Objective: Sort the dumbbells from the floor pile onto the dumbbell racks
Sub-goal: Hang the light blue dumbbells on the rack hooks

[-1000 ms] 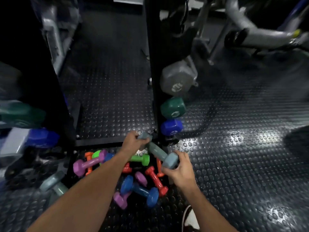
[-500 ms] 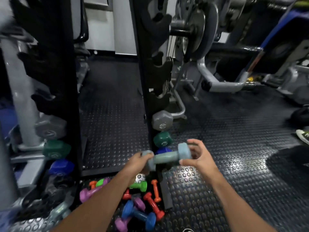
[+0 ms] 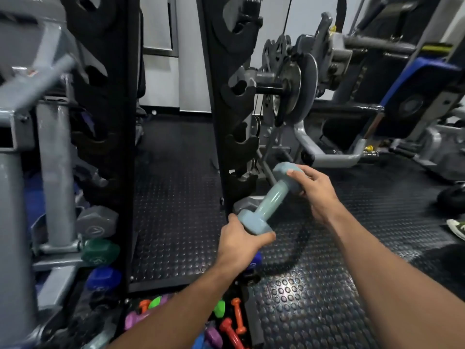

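seating the grey-blue dumbbell in a free cradle

our left hand point(image 3: 237, 244) grips the near head of the grey-blue dumbbell point(image 3: 269, 199), our right hand point(image 3: 317, 191) curls on the far one. we should level it, then lower it squarely into an empty cradle on the rack point(image 3: 232, 117).

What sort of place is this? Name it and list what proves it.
Almost certainly a gym's weights area: vertical black dumbbell racks with notched cradles, a plate-loaded machine behind, studded rubber flooring, and a pile of coloured dumbbells on the floor.
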A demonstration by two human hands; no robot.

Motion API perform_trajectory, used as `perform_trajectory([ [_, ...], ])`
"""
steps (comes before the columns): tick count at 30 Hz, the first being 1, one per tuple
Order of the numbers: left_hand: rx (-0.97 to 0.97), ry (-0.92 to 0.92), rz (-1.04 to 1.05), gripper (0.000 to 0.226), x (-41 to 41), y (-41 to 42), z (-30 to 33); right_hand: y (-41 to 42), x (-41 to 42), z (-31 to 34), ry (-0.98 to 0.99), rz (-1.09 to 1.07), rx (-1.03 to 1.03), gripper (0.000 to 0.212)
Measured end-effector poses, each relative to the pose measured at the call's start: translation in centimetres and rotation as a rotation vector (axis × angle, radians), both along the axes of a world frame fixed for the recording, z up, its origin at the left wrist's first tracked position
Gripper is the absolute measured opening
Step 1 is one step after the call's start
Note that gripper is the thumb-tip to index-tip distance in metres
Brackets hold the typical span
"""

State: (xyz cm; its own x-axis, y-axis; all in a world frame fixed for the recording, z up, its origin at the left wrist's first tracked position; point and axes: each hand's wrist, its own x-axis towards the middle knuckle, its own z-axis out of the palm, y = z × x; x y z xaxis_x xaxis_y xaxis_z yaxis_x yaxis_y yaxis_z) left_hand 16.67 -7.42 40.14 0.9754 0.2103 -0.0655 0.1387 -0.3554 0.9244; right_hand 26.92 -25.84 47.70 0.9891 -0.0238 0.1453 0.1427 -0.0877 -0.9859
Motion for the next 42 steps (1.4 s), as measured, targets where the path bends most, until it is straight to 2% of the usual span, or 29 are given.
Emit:
perform_trajectory([
  [3, 0.001, -0.009, 0.086, 0.087, 0.5, -1.1, 1.8, 1.4, 1.9, 0.9, -0.025, -0.035, -0.022, 0.019],
  [8, 0.006, 0.003, 0.232, 0.086, 2.8, -3.0, 4.2, 3.9, 5.6, 1.8, -0.013, -0.148, -0.002, 0.045],
  [10, 0.018, 0.017, 0.264, 0.090, 3.9, -3.2, 4.8, 4.7, 7.1, 1.9, 0.009, -0.135, 0.011, 0.043],
  [14, 0.037, 0.036, 0.301, 0.091, 5.7, -3.4, 5.2, 5.7, 9.3, 1.5, 0.072, -0.112, 0.046, 0.025],
  [19, 0.020, 0.075, 0.322, 0.084, 8.1, -3.4, 6.0, 6.7, 11.9, 0.8, 0.109, -0.099, 0.036, 0.034],
  [24, 0.065, 0.081, 0.326, 0.088, 9.1, -3.0, 6.1, 7.5, 12.8, 0.8, 0.132, -0.051, 0.152, 0.017],
  [26, 0.123, 0.068, 0.301, 0.080, 8.9, -2.9, 6.1, 7.3, 13.2, 0.7, 0.137, -0.039, 0.194, 0.018],
  [30, 0.172, 0.060, 0.284, 0.085, 9.0, -3.4, 5.9, 7.1, 13.1, 0.8, 0.147, 0.007, 0.231, 0.030],
  [34, 0.120, 0.085, 0.322, 0.091, 9.9, -3.1, 6.3, 7.8, 13.4, 1.2, 0.138, 0.023, 0.182, 0.053],
  [38, 0.042, 0.125, 0.341, 0.090, 10.5, -2.4, 6.2, 9.5, 13.3, 1.2, 0.168, 0.072, 0.207, 0.040],
  [42, 0.062, 0.148, 0.379, 0.095, 9.6, -1.3, 4.4, 10.8, 13.9, -0.1, 0.201, 0.154, 0.222, 0.045],
])
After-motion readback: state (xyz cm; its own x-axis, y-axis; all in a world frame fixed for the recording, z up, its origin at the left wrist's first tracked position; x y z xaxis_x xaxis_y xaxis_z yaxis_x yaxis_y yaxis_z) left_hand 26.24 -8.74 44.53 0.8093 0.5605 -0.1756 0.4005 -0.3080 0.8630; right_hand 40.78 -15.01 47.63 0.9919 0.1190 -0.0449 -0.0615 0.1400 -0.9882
